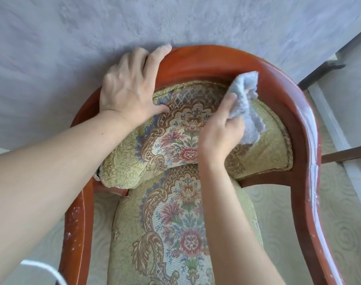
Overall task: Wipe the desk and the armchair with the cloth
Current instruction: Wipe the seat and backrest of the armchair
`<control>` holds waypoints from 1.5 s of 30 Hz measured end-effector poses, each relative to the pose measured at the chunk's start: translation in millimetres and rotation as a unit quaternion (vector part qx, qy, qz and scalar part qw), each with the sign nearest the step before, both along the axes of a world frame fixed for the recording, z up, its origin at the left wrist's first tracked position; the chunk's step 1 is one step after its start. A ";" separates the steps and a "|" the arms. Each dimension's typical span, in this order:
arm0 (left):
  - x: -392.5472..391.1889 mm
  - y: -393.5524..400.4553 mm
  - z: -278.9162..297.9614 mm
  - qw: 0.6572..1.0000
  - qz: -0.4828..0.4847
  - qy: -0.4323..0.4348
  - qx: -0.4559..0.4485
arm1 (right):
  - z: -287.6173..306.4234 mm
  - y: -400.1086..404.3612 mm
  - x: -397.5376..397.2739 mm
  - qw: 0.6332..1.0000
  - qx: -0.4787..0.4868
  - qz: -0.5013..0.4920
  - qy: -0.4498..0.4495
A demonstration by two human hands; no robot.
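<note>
I look straight down on the armchair (212, 58), a curved red-brown wooden frame with gold floral upholstery on its back pad and seat. My left hand (130, 87) grips the top rail at the upper left, fingers over the wood and thumb on the back pad. My right hand (220, 128) holds a bunched pale blue-grey cloth (245, 103) and presses it against the upper right of the back pad, just under the top rail. The desk is not in view.
A grey textured wall (134, 23) stands right behind the chair. Pale patterned flooring (344, 233) shows on both sides. A white baseboard and dark wooden bars (346, 154) lie at the right. A white cord (46, 268) crosses the lower left.
</note>
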State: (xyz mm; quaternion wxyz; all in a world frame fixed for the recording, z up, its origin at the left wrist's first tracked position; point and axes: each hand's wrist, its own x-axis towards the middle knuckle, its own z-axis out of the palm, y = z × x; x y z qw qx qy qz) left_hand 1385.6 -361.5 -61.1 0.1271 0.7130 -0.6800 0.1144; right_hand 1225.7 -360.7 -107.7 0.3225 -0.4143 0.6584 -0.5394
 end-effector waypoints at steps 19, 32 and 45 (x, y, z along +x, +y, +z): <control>-1.4 3.8 2.0 1.000 0.008 -0.003 -0.005 | -8.1 16.2 14.1 0.931 -0.179 0.191 0.252; -0.7 0.9 3.9 1.000 0.007 -0.014 0.014 | 11.8 35.0 -64.8 0.983 -0.078 -0.157 0.057; -2.5 3.0 5.6 0.999 0.014 -0.015 0.029 | -16.6 31.3 -48.3 0.904 -0.120 0.257 0.321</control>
